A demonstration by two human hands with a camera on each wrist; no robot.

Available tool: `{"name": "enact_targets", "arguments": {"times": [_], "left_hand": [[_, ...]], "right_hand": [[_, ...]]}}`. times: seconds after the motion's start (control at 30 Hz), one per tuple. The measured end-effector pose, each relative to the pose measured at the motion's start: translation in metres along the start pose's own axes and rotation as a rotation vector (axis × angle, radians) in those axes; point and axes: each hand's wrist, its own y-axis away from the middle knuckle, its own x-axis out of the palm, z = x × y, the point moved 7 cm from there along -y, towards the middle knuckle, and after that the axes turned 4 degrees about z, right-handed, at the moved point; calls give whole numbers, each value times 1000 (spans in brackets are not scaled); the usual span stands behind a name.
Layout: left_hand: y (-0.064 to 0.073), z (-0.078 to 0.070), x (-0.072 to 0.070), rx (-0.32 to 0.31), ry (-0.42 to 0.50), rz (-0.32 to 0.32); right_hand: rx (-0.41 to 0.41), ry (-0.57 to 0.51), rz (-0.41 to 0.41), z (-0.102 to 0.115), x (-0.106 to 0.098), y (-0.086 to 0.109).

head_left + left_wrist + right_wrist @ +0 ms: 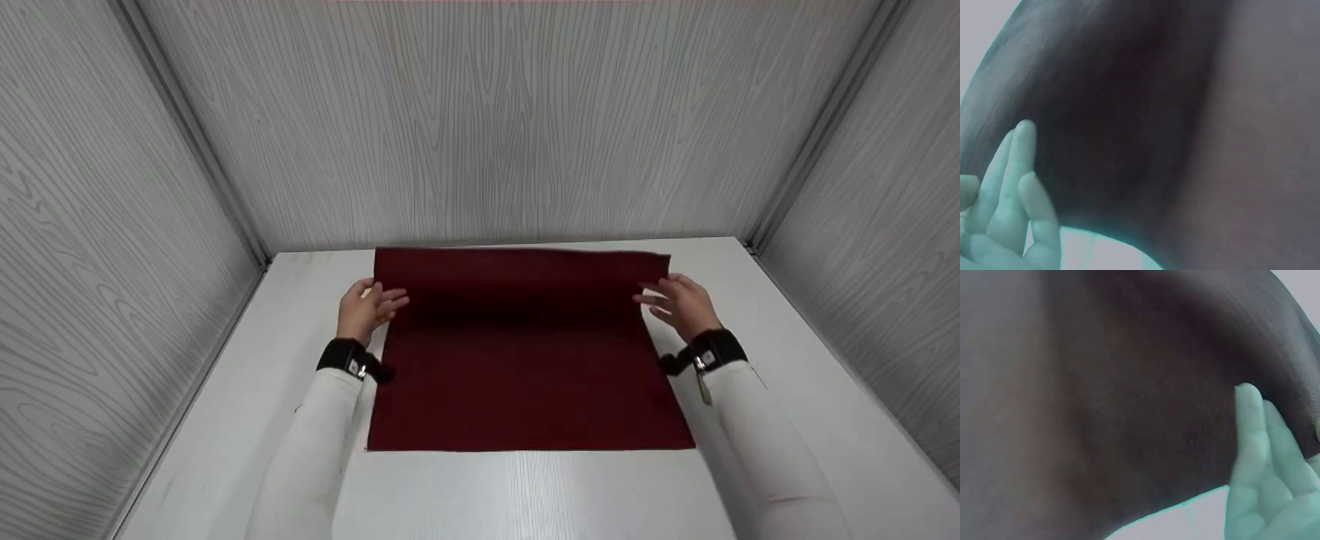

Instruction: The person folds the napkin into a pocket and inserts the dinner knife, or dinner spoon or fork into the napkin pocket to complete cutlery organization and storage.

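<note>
Sheet (529, 390), dark red, rectangular and flexible, lies on the white table (525, 499), far end raised; I watch the left hand (366, 309) and right hand (681, 306) pinch its side edges near the far corners.

A dark sheet (1129, 124) curves behind the left hand (1006, 219).
</note>
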Motion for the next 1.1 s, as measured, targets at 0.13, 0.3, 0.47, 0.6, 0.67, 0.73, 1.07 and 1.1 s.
{"name": "enact_targets", "arguments": {"times": [0.13,0.3,0.47,0.6,0.67,0.73,1.07,1.1], "left_hand": [[30,32,-9,-88,64,100],[56,58,-14,-234,169,165],[69,72,-12,-368,152,188],[72,75,-9,-415,81,191],[69,75,-8,-420,55,179],[64,73,-7,-418,36,168],[7,62,1,-343,-136,42],[2,61,3,-322,-156,30]], "right_hand": [[82,-15,73,-35,-15,30],[237,-119,117,-69,-23,55],[309,-3,46,-80,-28,65],[317,259,42,-79,-24,64],[323,326,43,-78,-21,60],[327,348,33,-77,-20,54],[291,488,-131,-66,-24,-6],[278,490,-149,-67,-27,-11]]}}
